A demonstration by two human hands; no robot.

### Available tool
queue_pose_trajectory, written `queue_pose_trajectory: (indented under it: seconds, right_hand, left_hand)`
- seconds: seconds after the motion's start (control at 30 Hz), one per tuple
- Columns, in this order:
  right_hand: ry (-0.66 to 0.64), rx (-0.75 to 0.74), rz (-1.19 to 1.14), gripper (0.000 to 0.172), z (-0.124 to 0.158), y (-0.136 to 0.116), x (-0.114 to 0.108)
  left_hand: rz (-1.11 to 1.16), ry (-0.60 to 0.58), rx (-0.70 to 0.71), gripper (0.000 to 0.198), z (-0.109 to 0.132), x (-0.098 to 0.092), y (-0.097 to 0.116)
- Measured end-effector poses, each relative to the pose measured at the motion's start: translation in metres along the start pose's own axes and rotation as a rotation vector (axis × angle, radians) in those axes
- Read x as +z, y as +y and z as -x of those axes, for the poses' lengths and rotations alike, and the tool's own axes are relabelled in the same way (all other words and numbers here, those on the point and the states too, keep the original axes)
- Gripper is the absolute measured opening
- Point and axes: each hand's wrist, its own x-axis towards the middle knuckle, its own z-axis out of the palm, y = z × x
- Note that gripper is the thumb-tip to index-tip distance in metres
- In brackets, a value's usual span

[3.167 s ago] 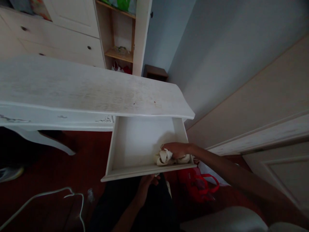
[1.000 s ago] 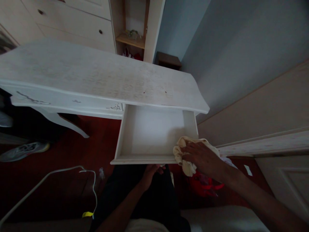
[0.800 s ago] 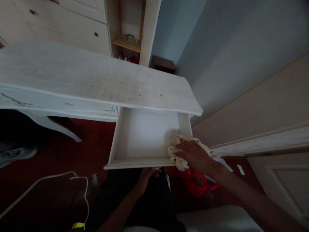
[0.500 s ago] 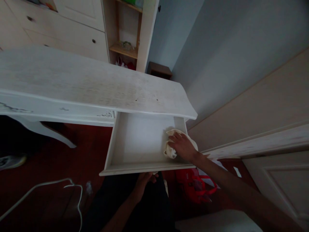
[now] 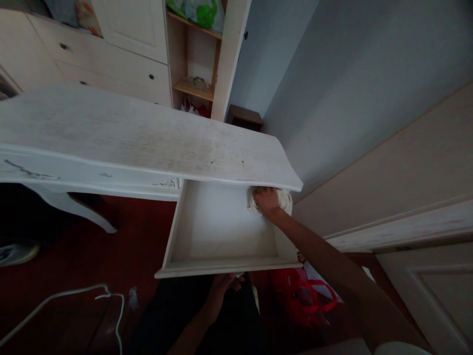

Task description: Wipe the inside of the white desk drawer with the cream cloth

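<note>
A white drawer [image 5: 221, 231] is pulled out from a white table [image 5: 166, 133] with a worn, stained top. Inside it, at the back right corner, my right hand [image 5: 266, 199] is closed on a bunched cream cloth [image 5: 285, 201], pressed against the drawer's bottom and side. The cloth's far part lies under the tabletop edge. Just below the drawer's front panel is my left hand [image 5: 220, 288], its fingers curled by a small pale piece at the front; the panel hides part of the grip.
A red bag [image 5: 295, 293] lies on the dark red floor right of the drawer. A white cable [image 5: 55, 298] curves across the floor at left, near a table leg [image 5: 77, 207]. Behind the table stand a white cabinet [image 5: 125, 69] with open shelves and a brown box [image 5: 244, 117].
My right hand has slid the cloth from the drawer's right front towards its back right corner. My left hand stays at the drawer front. The view has tilted slightly up.
</note>
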Motion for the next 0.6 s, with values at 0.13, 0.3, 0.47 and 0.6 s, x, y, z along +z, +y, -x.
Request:
queue_pose_trajectory:
  seconds: [0.13,0.3,0.47,0.6]
  right_hand:
    - [-0.005,0.061,-0.013,0.042,-0.021,-0.003,0.001]
    - [-0.073,0.113,-0.096,0.05,-0.034,-0.008,-0.007]
    - [-0.109,0.07,-0.145,0.044,-0.025,-0.022,-0.013]
    - [-0.075,-0.04,-0.204,0.032,-0.02,-0.043,-0.018]
  left_hand:
    - [0.017,-0.008,0.006,0.059,-0.001,-0.001,-0.002]
    - [0.048,-0.007,0.001,0.059,-0.004,-0.001,-0.007]
    - [0.068,-0.008,0.008,0.058,-0.003,0.002,-0.006]
    - [0.094,-0.023,-0.011,0.059,-0.002,0.004,-0.003]
